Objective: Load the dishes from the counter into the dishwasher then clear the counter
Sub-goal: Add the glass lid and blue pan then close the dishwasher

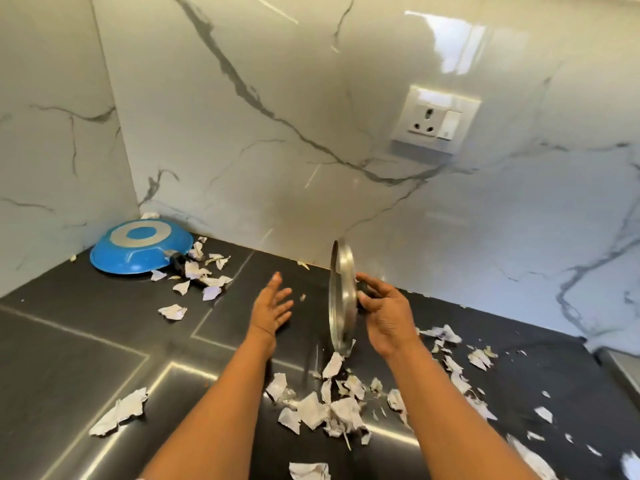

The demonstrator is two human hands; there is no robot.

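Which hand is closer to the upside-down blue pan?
Left. The left hand hovers open right of the blue pan, not touching; the right hand is farther right, holding a steel lid.

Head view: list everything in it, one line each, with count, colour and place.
pan: one, blue, upside down in the counter's far left corner.
lid: one, steel, on edge at mid-counter.
paper scraps: many, white, scattered across the counter.
counter: one, black, below everything.
socket: one, white, on the wall, upper right.
wall: white marble with grey veins, behind the counter.
left hand: one, open, left of the lid.
right hand: one, gripping the lid.
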